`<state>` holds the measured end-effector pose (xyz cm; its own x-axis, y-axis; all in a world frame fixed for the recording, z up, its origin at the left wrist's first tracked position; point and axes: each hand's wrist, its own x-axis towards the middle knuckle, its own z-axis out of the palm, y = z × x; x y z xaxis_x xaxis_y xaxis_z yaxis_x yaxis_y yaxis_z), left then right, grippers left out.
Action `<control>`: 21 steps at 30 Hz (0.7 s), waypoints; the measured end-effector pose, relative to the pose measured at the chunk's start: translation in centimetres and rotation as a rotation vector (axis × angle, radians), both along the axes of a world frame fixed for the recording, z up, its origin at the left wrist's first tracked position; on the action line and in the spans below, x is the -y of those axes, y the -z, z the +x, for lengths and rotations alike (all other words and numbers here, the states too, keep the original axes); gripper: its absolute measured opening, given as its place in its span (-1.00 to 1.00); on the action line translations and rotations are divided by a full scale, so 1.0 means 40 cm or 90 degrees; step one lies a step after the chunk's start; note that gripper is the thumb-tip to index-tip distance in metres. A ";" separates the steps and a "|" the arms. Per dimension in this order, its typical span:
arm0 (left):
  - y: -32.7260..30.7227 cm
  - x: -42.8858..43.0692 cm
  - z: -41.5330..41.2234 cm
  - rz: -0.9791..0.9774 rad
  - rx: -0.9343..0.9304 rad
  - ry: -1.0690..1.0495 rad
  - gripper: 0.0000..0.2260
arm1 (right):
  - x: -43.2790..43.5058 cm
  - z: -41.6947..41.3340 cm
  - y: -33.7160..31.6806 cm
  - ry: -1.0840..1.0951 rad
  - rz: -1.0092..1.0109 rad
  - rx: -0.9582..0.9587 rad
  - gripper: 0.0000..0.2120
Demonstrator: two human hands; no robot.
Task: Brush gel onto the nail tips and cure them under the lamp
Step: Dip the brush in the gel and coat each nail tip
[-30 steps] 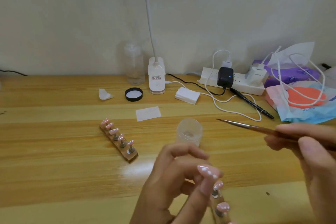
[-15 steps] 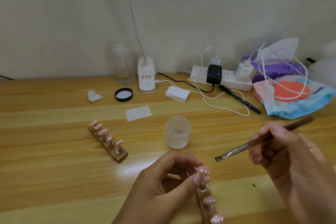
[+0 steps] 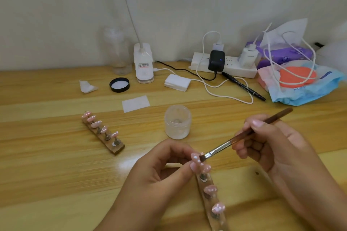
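Within 1 s the brush [image 3: 244, 135], gripped in R hand [image 3: 272, 152], dropped from mid-air onto the nail tip [image 3: 195, 157] pinched by L hand [image 3: 159, 174] nr bench [image 3: 56, 174] front edge. Gel coat prob. starting, cure not yet.

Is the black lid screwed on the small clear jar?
No, the black lid lies on the table beside the lamp base, apart from the open jar.

1. The light is soft, even and fairly bright across the wall [image 3: 56, 15] and the wooden table [image 3: 47, 174]
2. A pale sheen lies on the wood at 9 o'clock of my left hand [image 3: 161, 180]
3. Faint, soft-edged shadows sit under my left hand and my right hand [image 3: 272, 148]
4. The clear bottle [image 3: 120, 50] at 11 o'clock looks hazy and smeared
5. The table's far edge bows down towards 3 and 9 o'clock
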<state>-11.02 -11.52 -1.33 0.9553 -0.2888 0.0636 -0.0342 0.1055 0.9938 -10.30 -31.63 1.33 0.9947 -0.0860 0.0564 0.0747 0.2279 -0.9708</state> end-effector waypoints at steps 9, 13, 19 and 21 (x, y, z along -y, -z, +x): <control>-0.009 0.001 -0.001 -0.020 0.001 0.003 -0.86 | 0.023 -0.018 -0.007 0.038 -0.156 0.181 -0.90; -0.011 0.003 -0.002 -0.017 0.003 0.003 -0.84 | 0.022 -0.011 -0.007 0.066 -0.082 0.191 -0.75; -0.012 0.003 -0.002 -0.022 -0.008 0.005 -0.83 | 0.014 -0.010 -0.006 0.035 -0.082 0.185 -0.72; -0.013 0.003 -0.002 -0.023 -0.007 0.009 -0.83 | 0.013 -0.009 -0.005 0.024 -0.089 0.187 -0.81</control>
<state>-11.11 -11.64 -0.83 0.9519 -0.2997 0.0633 -0.0211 0.1419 0.9897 -10.64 -32.14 1.54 0.9306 -0.0935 0.3538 0.3615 0.0850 -0.9285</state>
